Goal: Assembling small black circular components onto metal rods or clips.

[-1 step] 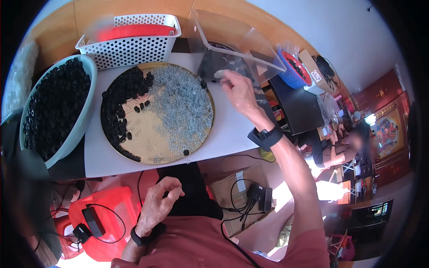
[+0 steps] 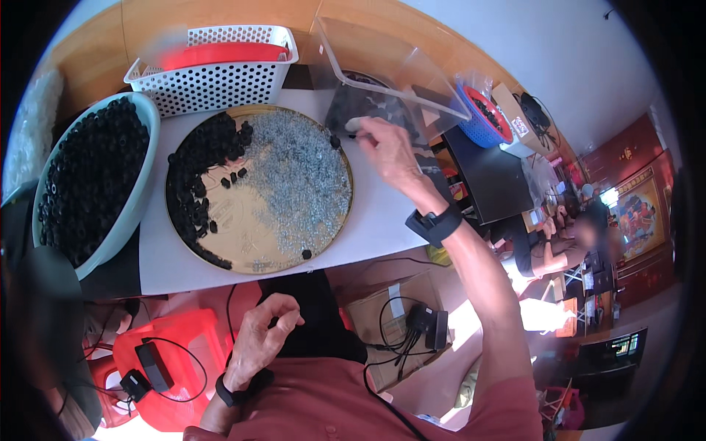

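My right hand (image 2: 390, 151) reaches forward to the near side of a clear plastic bin (image 2: 419, 99). Its fingers are drawn together, and a small pale thing at their tips is too blurred to name. Left of it lies a round gold tray (image 2: 228, 209). Small black ribbed ring-like pieces (image 2: 195, 173) cover the tray's left side, and tiny clear pieces (image 2: 301, 176) are spread over its right. My left hand (image 2: 265, 334) is held in front of my body, below the table edge. Its thumb and fingers are curled closed; what they hold, if anything, is hidden.
A pale green basin (image 2: 152, 140) full of black pieces stands at the left. Behind the tray is a white perforated basket (image 2: 220, 84) with something red inside. A blue basket (image 2: 482, 131) sits farther right. Below are a red stool (image 2: 195, 353) and a cardboard box (image 2: 368, 312). Another person sits at the far right.
My right hand has shifted slightly left, toward the tray, with the pale thing at its fingertips. My left hand stays where it was.
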